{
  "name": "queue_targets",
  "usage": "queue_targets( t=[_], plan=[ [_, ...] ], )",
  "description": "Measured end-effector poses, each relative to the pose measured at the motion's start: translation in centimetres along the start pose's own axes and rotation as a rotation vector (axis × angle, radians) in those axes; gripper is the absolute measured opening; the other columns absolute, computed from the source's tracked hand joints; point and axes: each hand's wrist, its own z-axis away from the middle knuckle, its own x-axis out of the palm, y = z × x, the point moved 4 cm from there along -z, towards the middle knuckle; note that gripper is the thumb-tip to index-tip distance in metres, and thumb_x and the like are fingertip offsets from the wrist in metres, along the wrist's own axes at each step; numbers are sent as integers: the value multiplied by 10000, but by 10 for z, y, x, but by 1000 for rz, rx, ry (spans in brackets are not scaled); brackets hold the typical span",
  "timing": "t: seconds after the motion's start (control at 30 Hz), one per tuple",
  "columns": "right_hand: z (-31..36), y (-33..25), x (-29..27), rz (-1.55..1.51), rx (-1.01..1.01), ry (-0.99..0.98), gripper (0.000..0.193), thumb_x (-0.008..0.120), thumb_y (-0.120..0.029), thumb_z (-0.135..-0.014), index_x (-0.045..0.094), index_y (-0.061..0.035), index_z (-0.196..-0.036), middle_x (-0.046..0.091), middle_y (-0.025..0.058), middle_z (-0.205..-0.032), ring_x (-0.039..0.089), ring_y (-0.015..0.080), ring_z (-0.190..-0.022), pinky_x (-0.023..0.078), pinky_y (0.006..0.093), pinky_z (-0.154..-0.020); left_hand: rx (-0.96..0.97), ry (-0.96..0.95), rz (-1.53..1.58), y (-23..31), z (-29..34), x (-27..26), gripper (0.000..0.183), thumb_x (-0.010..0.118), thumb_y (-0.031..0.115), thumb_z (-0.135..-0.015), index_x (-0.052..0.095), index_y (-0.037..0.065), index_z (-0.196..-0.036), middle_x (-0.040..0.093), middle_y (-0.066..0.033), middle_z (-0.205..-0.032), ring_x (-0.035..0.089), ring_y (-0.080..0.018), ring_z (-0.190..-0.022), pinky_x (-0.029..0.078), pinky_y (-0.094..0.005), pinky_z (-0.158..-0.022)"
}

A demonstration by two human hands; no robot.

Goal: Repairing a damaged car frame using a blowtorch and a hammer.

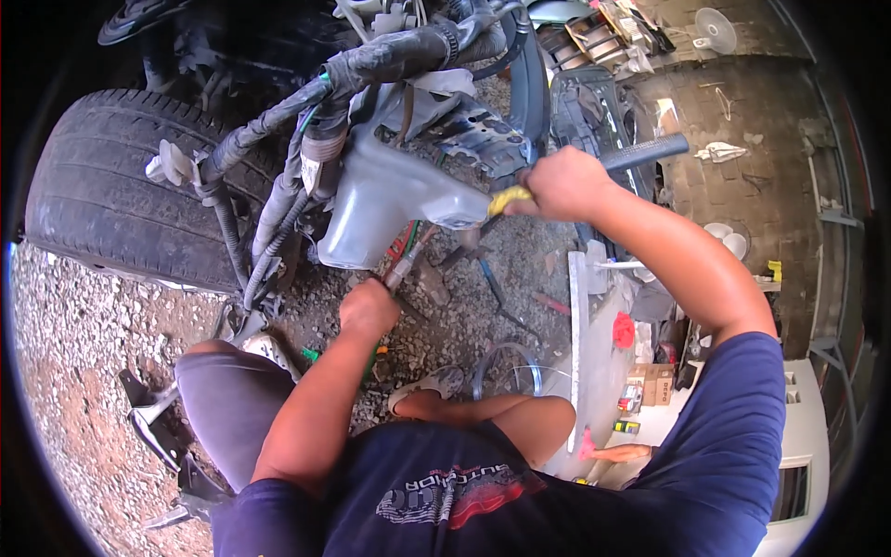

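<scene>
My right hand (pixel 566 186) is closed around a hammer (pixel 647 152). Its dark textured grip sticks out to the right, with a yellow part of the shaft showing on the other side of the fist. The dark head seems to lie below the spout of a translucent plastic tank (pixel 357 209), partly hidden. Lower and to the left, my left hand (pixel 368 311) is a fist around a metal rod-like tool (pixel 400 269), just under the tank. Red-handled pieces show behind that tool. The tank hangs beside a taped wiring harness (pixel 269 125).
A vehicle tyre (pixel 139 186) stands at the left, by the harness. Black brackets (pixel 153 418) lie on gravel at lower left. A coil of clear hose (pixel 506 367) rests near my foot (pixel 422 399). On the right are cardboard boxes (pixel 652 382) and a fan (pixel 715 32).
</scene>
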Motion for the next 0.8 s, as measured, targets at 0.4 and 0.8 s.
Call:
queue_targets(
  t=[0.4,0.8],
  plan=[
    [2,27,4,19,249,-44,758,565,-764,-978,825,-52,-979,807,120,-963,792,348,-930,632,470,-816,-21,-14,-8,-1,9,-2,426,676,225,-918,740,-60,-1228,722,-324,-1289,710,-437,-1239,569,-488,-1072],
    [133,-141,131,-653,-47,-295,640,693,-720,-913,831,-101,-1000,789,161,-922,775,405,-925,619,517,-816,-25,-9,-137,-17,-13,16,436,710,253,-896,761,-37,-1217,725,-317,-1278,701,-435,-1244,563,-485,-1070]
  ],
)
